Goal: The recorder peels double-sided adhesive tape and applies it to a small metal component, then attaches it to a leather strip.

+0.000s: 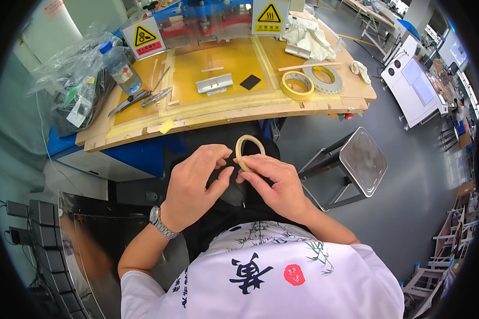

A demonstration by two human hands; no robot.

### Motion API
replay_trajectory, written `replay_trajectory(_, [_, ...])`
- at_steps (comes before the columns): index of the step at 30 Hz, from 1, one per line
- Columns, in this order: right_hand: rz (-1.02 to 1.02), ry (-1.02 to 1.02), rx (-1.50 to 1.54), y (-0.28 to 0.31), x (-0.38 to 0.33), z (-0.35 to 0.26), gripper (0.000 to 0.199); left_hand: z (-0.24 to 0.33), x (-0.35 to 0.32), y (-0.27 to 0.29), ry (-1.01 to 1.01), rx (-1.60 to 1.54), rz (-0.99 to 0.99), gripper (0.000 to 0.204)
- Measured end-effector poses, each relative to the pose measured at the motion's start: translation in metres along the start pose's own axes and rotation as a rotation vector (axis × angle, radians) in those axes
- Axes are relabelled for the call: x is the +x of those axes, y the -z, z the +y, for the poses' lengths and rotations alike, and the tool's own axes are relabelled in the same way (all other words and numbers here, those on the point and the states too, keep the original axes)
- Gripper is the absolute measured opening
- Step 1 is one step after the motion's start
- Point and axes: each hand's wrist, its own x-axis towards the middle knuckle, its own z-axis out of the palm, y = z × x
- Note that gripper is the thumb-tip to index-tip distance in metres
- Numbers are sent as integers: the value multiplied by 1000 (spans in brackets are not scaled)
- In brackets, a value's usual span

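Observation:
My right hand [275, 183] grips a narrow roll of beige tape [257, 140] between thumb and fingers, held up in front of my body. Just left of the roll is my left hand [194, 178], with thumb and forefinger apart and nothing visible between them. Its other fingers are partly hidden behind the hand. Beyond my hands, the workbench [186, 114] carries a silver metal bracket [214, 83], a small black square piece [250, 82], a wide yellow tape roll [297, 86] and a grey-white tape roll [329, 80] beside it.
Two utility knives [130, 102] and a water bottle [121, 69] lie or stand at the bench's left, near a plastic-wrapped bundle [80, 93]. White cloth [311, 40] lies at the back right, behind a thin wooden strip [310, 66]. A metal stool [363, 159] stands right of me.

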Motion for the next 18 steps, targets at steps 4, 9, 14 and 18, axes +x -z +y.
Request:
replay_trajectory(4, [11, 88, -91, -6, -2, -1, 30, -5, -6, -9, -45, 43, -45, 38])
replay_trajectory(9, [48, 160, -210, -7, -4, 2, 29, -8, -11, -14, -153, 177, -32, 33])
replay_trajectory(14, [27, 151, -202, -7, -5, -1, 31, -13, -11, -14, -248, 236, -2, 29])
replay_trajectory(18, [8, 150, -225, -4, -5, -3, 33, -13, -9, -15, -281, 281, -21, 28])
